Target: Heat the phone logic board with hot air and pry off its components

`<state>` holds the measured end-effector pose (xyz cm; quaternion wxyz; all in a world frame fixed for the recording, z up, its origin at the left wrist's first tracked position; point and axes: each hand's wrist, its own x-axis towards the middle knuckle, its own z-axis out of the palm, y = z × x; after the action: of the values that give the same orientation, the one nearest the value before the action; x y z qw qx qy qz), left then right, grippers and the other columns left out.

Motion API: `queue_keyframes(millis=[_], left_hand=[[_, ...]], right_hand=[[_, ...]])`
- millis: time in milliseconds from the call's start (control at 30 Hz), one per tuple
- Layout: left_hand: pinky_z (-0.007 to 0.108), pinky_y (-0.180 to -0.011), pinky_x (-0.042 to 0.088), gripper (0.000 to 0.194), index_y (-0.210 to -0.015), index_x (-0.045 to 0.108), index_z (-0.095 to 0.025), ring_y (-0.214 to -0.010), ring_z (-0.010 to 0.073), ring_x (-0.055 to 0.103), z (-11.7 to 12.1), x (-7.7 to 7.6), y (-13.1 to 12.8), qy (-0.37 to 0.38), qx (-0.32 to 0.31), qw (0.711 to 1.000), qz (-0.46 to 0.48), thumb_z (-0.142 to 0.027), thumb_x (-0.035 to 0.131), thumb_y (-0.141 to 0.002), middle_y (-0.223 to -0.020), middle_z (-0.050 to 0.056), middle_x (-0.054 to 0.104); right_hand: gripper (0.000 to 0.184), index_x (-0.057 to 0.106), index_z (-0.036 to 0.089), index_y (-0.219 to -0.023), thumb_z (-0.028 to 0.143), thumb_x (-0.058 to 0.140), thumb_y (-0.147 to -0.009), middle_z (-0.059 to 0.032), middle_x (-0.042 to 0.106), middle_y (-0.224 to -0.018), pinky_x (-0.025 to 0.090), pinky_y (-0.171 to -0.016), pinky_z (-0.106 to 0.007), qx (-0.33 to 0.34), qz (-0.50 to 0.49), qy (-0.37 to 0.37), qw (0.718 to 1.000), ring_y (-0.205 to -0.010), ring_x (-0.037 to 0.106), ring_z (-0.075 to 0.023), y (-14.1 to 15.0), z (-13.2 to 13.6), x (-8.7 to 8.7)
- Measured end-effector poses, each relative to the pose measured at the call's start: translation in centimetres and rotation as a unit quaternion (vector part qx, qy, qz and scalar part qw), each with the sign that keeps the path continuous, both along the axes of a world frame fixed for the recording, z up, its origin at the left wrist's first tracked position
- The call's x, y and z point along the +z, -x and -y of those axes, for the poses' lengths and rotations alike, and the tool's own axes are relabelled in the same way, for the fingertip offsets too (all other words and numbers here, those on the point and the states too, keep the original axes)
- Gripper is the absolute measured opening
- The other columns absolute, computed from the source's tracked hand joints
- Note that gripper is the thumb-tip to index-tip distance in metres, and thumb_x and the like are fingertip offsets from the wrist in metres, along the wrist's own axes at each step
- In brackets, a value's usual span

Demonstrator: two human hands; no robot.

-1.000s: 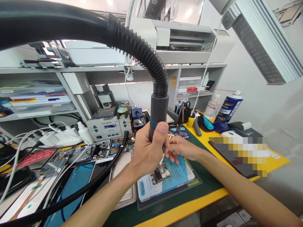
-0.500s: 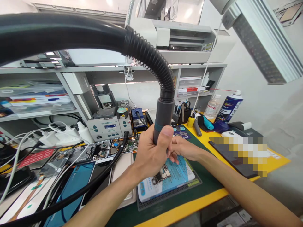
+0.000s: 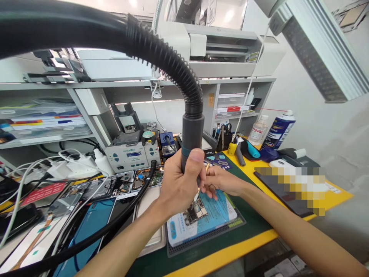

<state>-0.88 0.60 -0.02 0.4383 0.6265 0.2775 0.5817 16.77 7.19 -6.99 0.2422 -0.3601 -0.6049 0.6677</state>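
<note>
My left hand (image 3: 178, 182) is closed around the dark grey handle of a hot air gun (image 3: 192, 132), held upright with its thick black hose arching up to the left. My right hand (image 3: 221, 181) is close beside it, fingers pinched on a thin gold-coloured tool (image 3: 207, 167) with a pale tip; its exact kind is unclear. The tool slants down towards a small phone circuit board (image 3: 196, 216), which lies on a blue-and-white printed pad (image 3: 219, 221). My left hand hides the gun's nozzle and part of the tool.
Behind stands a hot air station (image 3: 134, 157) with a display. Phones, including a blue one (image 3: 89, 223), and loose parts crowd the left, crossed by a black cable (image 3: 115, 223). A spray can (image 3: 278, 130) and a bottle (image 3: 257, 130) stand right. A lamp (image 3: 319, 50) hangs above.
The hot air gun swung right and slightly down with my left hand, then came back left to about where it was. More of the gold-coloured tool shows again. My right hand barely moved.
</note>
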Motion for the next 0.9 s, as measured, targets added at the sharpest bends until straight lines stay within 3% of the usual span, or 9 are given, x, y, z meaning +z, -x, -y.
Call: queue_keyframes(millis=[400,567,900], left_hand=[[0.023,-0.046,0.047,0.056,-0.072,0.052,-0.018,-0.046,0.0108,0.056,0.05,-0.69,-0.36,-0.001,-0.029,1.000,0.002,-0.070,0.046,-0.092,-0.055,-0.002,0.052],[0.022,-0.045,0.047,0.055,-0.067,0.051,-0.017,-0.046,0.0110,0.056,0.04,-0.57,-0.36,-0.008,-0.036,0.999,0.010,-0.066,0.049,-0.093,-0.053,-0.002,0.051],[0.024,-0.045,0.043,0.055,-0.070,0.055,-0.016,-0.047,0.0116,0.054,-0.15,-0.13,-0.01,-0.014,-0.006,1.000,0.002,-0.065,0.047,-0.094,-0.057,0.000,0.054]], right_hand=[[0.024,0.064,0.012,-0.066,0.032,0.075,-0.073,-0.0022,0.067,-0.064,0.049,-0.038,-0.019,0.005,-0.010,-0.002,1.000,-0.048,0.062,-0.0110,0.10,0.11,0.32],[0.021,0.066,0.013,-0.073,0.032,0.075,-0.073,-0.0023,0.069,-0.067,0.049,-0.037,-0.019,0.003,-0.010,0.001,1.000,-0.049,0.063,-0.0114,0.09,0.10,0.21],[0.027,0.066,0.011,-0.075,0.036,0.076,-0.076,-0.0034,0.069,-0.067,0.049,-0.037,-0.019,0.001,-0.002,-0.008,1.000,-0.048,0.062,-0.0114,-0.11,-0.08,-0.10]])
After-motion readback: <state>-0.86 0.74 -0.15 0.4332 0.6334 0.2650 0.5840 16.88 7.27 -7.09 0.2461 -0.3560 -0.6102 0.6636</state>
